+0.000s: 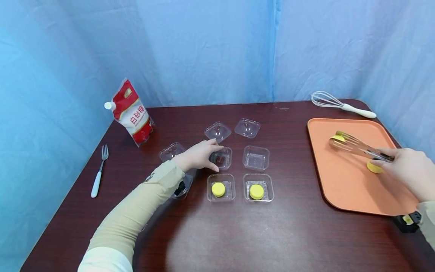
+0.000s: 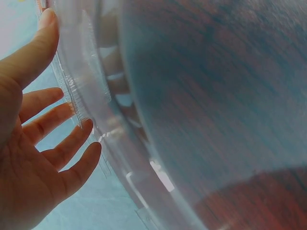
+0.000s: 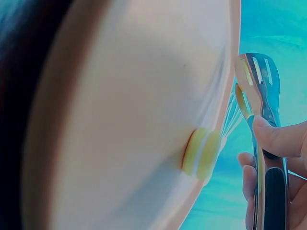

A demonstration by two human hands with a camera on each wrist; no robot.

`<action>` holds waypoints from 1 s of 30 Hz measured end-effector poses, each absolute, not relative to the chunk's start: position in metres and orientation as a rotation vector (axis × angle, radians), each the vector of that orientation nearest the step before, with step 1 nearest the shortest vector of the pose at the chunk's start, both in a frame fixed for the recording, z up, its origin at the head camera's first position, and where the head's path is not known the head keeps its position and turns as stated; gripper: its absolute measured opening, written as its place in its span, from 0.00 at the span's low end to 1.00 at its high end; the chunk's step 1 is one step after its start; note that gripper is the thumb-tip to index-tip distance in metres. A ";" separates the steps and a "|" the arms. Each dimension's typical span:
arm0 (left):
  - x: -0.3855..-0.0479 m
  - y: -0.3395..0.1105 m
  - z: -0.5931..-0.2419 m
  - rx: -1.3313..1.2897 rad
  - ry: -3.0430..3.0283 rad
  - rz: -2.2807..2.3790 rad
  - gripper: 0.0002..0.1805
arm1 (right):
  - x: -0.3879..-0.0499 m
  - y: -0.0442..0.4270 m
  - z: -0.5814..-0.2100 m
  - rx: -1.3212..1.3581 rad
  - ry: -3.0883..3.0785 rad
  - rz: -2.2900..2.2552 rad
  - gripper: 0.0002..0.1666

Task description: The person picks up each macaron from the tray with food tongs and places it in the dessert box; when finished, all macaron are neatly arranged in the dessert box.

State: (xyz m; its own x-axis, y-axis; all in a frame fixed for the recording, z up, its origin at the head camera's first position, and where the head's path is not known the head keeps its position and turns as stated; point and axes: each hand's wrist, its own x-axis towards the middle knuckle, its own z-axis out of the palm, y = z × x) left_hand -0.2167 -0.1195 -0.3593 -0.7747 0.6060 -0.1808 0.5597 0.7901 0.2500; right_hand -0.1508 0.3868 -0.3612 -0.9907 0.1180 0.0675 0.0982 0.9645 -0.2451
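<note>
My left hand (image 1: 200,155) spans a clear plastic box (image 1: 223,160) in the back left of a group, thumb at its front rim and fingers at the back. In the left wrist view the fingers are lightly bent against the clear wall. My right hand (image 1: 408,168) grips slotted metal tongs (image 3: 273,191) with dark handle inlays over the orange tray (image 1: 343,189). The tongs' ends are around a yellow macaron (image 1: 338,138); how firmly, I cannot tell. Another yellow macaron (image 3: 201,153) with white filling lies on the tray below the hand.
Two front boxes each contain a yellow macaron (image 1: 218,189). Another box (image 1: 256,158) stands behind. Clear lids (image 1: 247,127) lie beyond and left of the boxes. A sugar pouch (image 1: 134,115) and fork (image 1: 101,168) are at left, a whisk (image 1: 343,105) behind the tray.
</note>
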 end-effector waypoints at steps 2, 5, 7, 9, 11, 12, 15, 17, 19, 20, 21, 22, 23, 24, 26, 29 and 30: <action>-0.217 -0.120 -0.360 0.906 2.731 0.266 0.43 | -0.149 0.383 -0.359 -0.133 -3.018 0.381 0.26; -0.218 -0.120 -0.361 0.909 2.734 0.265 0.43 | -0.146 0.375 -0.355 -0.092 -2.996 0.382 0.25; -0.219 -0.120 -0.361 0.913 2.734 0.266 0.43 | -0.145 0.370 -0.353 -0.075 -2.980 0.394 0.25; -0.219 -0.120 -0.361 0.916 2.731 0.268 0.43 | -0.145 0.364 -0.351 -0.062 -2.972 0.397 0.24; -0.218 -0.120 -0.360 0.918 2.729 0.270 0.43 | -0.146 0.359 -0.350 -0.059 -2.968 0.407 0.24; -0.218 -0.120 -0.360 0.918 2.729 0.271 0.43 | -0.148 0.357 -0.350 -0.054 -2.965 0.410 0.24; -0.218 -0.120 -0.360 0.911 2.728 0.270 0.43 | -0.155 0.358 -0.357 0.006 -2.915 0.411 0.26; -0.218 -0.120 -0.360 0.901 2.728 0.273 0.43 | -0.157 0.352 -0.356 0.054 -2.879 0.429 0.26; -0.217 -0.120 -0.361 0.893 2.727 0.277 0.43 | -0.158 0.346 -0.355 0.125 -2.828 0.440 0.25; -0.217 -0.120 -0.360 0.889 2.727 0.279 0.43 | -0.158 0.341 -0.353 0.141 -2.819 0.456 0.25; -0.217 -0.120 -0.360 0.890 2.727 0.280 0.44 | -0.156 0.333 -0.348 0.159 -2.817 0.482 0.24; -0.217 -0.120 -0.361 0.889 2.727 0.284 0.44 | -0.156 0.329 -0.346 0.174 -2.808 0.498 0.24; -0.217 -0.120 -0.361 0.890 2.727 0.285 0.44 | -0.157 0.325 -0.346 0.193 -2.801 0.506 0.24; -0.217 -0.120 -0.361 0.892 2.727 0.286 0.44 | -0.157 0.322 -0.345 0.214 -2.795 0.513 0.23; -0.217 -0.120 -0.362 0.895 2.727 0.289 0.44 | -0.158 0.314 -0.345 0.233 -2.797 0.528 0.24; -0.217 -0.120 -0.362 0.891 2.726 0.290 0.43 | -0.160 0.301 -0.343 0.270 -2.789 0.516 0.24; -0.217 -0.120 -0.361 0.887 2.725 0.291 0.43 | -0.161 0.297 -0.343 0.282 -2.784 0.513 0.24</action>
State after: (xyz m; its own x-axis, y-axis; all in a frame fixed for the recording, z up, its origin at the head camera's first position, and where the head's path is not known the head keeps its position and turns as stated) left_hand -0.2172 -0.1203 -0.3615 -0.7796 0.5990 -0.1829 0.5468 0.7934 0.2676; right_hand -0.1607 0.2966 -0.3429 -0.9371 -0.1373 0.3210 -0.2427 0.9171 -0.3162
